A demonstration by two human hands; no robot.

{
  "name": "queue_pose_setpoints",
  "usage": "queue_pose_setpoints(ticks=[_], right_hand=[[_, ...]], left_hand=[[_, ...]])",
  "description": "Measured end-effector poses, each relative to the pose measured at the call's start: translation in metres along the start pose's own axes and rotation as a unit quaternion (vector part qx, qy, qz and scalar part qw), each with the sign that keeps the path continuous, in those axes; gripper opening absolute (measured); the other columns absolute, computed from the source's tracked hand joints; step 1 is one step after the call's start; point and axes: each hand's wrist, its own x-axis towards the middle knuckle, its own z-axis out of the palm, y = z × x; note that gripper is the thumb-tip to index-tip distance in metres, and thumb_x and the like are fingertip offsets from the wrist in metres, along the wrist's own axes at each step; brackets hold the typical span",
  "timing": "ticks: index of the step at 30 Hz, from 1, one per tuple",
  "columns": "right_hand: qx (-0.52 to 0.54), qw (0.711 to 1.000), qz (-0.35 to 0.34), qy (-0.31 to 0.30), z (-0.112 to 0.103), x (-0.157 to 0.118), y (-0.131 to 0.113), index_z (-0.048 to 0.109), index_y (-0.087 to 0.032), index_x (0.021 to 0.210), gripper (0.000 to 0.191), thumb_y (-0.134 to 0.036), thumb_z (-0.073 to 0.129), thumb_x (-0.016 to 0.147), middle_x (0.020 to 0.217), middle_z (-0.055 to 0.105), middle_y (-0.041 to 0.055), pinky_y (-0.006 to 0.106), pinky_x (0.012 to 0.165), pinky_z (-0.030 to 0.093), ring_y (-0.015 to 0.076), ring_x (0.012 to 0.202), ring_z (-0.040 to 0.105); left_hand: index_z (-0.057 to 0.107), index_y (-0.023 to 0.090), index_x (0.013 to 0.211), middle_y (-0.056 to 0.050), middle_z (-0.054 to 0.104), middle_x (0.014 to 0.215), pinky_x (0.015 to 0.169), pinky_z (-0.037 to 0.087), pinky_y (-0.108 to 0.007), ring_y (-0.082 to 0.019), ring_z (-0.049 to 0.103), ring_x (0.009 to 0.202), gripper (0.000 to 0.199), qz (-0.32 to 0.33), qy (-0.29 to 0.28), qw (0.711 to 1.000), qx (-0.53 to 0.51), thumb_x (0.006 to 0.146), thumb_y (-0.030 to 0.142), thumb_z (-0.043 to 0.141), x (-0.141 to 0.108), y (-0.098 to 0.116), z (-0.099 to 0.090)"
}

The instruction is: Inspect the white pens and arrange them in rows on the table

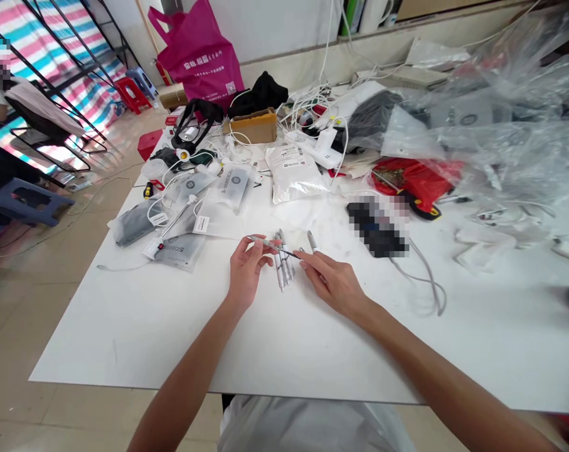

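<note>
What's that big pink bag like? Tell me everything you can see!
The pink bag looks like soft cloth, with white writing, a small square code low on its right side and a looped handle at the upper left. It stands near the wall, slightly slanted. Black straps in front hide part of its bottom.

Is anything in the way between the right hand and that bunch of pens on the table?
Nothing visible blocks the right hand from the side. Above, though, a thin dark rod crosses over the bunch of pens, between the fingers of both hands.
</note>
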Motion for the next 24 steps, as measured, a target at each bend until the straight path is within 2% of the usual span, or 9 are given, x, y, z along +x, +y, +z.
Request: queue_pose_setpoints(ticks=[4, 8, 13, 15, 20, 24], right_hand=[[-0.002, 1.000, -0.008, 0.000, 0.0006, -0.0007, 0.0009, 0.063, -0.022, 0.140, 0.034, -0.019, 0.047, 0.110, 0.077, 0.058, -0.0018, 0.024, 0.054, 0.035, 0.0105, 0.057, 0.046], [-0.006, 1.000, -0.012, 0.007, 0.0005, 0.0006, -0.0004, 0.064, -0.021, 0.139, 0.033, -0.018, 0.048, 0.110, 0.075, 0.056, -0.0025, 0.024, 0.054, 0.036, 0.0108, 0.056, 0.045], [0.000, 1.000, -0.007, -0.018, -0.0026, 0.0031, -0.0042, 0.066, -0.024, 0.138, 0.035, -0.019, 0.044, 0.111, 0.074, 0.055, -0.0025, 0.024, 0.055, 0.038, 0.0112, 0.056, 0.046], [0.000, 1.000, 0.001, -0.013, -0.0027, 0.0031, -0.0050, 0.066, -0.023, 0.138, 0.033, -0.021, 0.045, 0.111, 0.075, 0.059, -0.0021, 0.024, 0.055, 0.039, 0.0110, 0.055, 0.047], [0.001, 0.999, 0.048, 0.007, -0.0006, 0.0000, -0.0043, 0.064, -0.020, 0.135, 0.029, -0.030, 0.052, 0.110, 0.090, 0.075, 0.0030, 0.025, 0.056, 0.044, 0.0107, 0.055, 0.057], [0.000, 0.997, 0.081, 0.004, -0.0008, -0.0007, -0.0040, 0.063, -0.018, 0.130, 0.029, -0.034, 0.052, 0.109, 0.080, 0.073, 0.0025, 0.024, 0.058, 0.048, 0.0137, 0.059, 0.065]], left_hand=[[0.066, 0.020, 0.107, -0.012, 0.081, 0.106, 0.069, 0.050, -0.027, -0.018, 0.071, 0.088, 0.028, 0.001, -0.007, 1.000, -0.010, 0.096, 0.045, 0.074, 0.0003, 0.0013, -0.0008], [0.065, 0.020, 0.106, -0.012, 0.081, 0.103, 0.069, 0.051, -0.029, -0.019, 0.072, 0.086, 0.029, -0.005, -0.043, 0.999, 0.009, 0.097, 0.047, 0.072, -0.0020, 0.0021, -0.0001], [0.062, 0.020, 0.109, -0.012, 0.080, 0.104, 0.071, 0.053, -0.031, -0.023, 0.077, 0.089, 0.029, -0.011, -0.099, 0.995, 0.022, 0.099, 0.046, 0.070, -0.0042, -0.0007, 0.0018], [0.061, 0.020, 0.109, -0.011, 0.080, 0.103, 0.073, 0.055, -0.032, -0.022, 0.078, 0.089, 0.028, -0.005, -0.096, 0.995, 0.020, 0.100, 0.045, 0.070, -0.0035, -0.0023, 0.0017], [0.060, 0.021, 0.108, -0.008, 0.079, 0.100, 0.076, 0.057, -0.031, -0.020, 0.077, 0.089, 0.027, 0.026, -0.047, 0.999, 0.001, 0.100, 0.046, 0.069, 0.0007, -0.0018, -0.0013], [0.060, 0.022, 0.108, -0.008, 0.079, 0.100, 0.076, 0.057, -0.030, -0.019, 0.077, 0.088, 0.028, 0.032, -0.029, 0.999, -0.004, 0.100, 0.047, 0.070, 0.0018, 0.0003, -0.0030]])
